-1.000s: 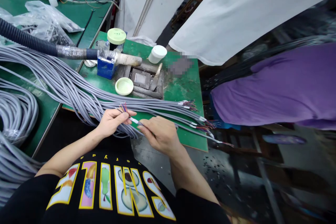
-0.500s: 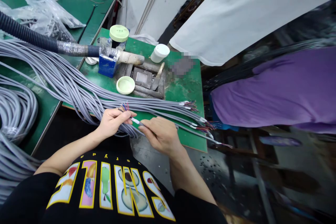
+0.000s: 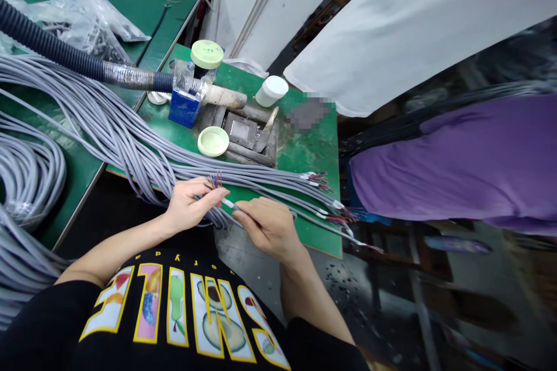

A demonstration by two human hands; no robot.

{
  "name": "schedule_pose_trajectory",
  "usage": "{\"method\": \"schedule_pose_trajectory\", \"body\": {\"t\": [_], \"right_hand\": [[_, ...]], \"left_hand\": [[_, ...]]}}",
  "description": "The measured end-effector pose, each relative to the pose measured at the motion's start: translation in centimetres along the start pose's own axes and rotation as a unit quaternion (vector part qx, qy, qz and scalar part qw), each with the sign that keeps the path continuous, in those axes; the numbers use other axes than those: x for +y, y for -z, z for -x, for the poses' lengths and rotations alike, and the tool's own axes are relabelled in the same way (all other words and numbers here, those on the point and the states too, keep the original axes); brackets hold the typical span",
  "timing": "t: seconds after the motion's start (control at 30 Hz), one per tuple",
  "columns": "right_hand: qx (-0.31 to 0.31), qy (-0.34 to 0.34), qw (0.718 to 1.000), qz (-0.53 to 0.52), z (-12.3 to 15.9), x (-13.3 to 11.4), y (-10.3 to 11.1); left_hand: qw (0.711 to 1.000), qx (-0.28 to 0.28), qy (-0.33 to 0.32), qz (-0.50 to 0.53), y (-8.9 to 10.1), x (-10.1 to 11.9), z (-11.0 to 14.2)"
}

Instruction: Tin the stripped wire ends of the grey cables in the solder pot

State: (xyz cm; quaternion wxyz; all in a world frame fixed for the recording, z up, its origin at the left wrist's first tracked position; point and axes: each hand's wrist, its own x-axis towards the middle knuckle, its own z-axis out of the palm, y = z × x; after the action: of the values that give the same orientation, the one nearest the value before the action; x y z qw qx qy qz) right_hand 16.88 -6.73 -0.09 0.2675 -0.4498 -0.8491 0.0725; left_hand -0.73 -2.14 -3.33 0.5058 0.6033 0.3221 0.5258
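A grey cable (image 3: 228, 203) with a white band near its end runs between my two hands. My left hand (image 3: 191, 202) pinches it at the stripped end, where thin coloured wires (image 3: 216, 179) fan out above the fingers. Closed around the grey jacket just to the right is my right hand (image 3: 267, 223). Behind the hands, a bundle of grey cables (image 3: 243, 175) lies across the green board (image 3: 311, 153), and its stripped wire ends (image 3: 319, 179) point right.
A small square metal pot (image 3: 239, 130) sits in a frame on the board. Around it are a light green lid (image 3: 213, 141), a white jar (image 3: 272, 91) and a blue box (image 3: 183, 108) holding a black hose (image 3: 52, 40). Coiled cables (image 3: 32, 174) lie left; purple cloth (image 3: 452, 168) hangs right.
The view has shifted slightly, so the board appears a little further right. My left fingers have moved a little at the wires; both hands keep hold of the cable.
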Motion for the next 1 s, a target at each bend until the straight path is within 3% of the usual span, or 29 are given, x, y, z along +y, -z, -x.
{"method": "schedule_pose_trajectory", "body": {"t": [0.63, 0.83, 1.0], "right_hand": [[-0.021, -0.004, 1.0, -0.011, 0.26, -0.19, -0.14], [0.004, -0.019, 1.0, -0.024, 0.41, -0.12, -0.22], [0.023, -0.036, 0.999, -0.019, 0.36, -0.29, -0.28]], "left_hand": [[0.999, 0.001, 0.009, -0.04, -0.09, -0.11, 0.24], [0.997, 0.0, 0.078, 0.027, -0.32, 0.09, 0.0], [0.981, 0.033, 0.155, 0.11, -0.48, -0.1, -0.29]]}}
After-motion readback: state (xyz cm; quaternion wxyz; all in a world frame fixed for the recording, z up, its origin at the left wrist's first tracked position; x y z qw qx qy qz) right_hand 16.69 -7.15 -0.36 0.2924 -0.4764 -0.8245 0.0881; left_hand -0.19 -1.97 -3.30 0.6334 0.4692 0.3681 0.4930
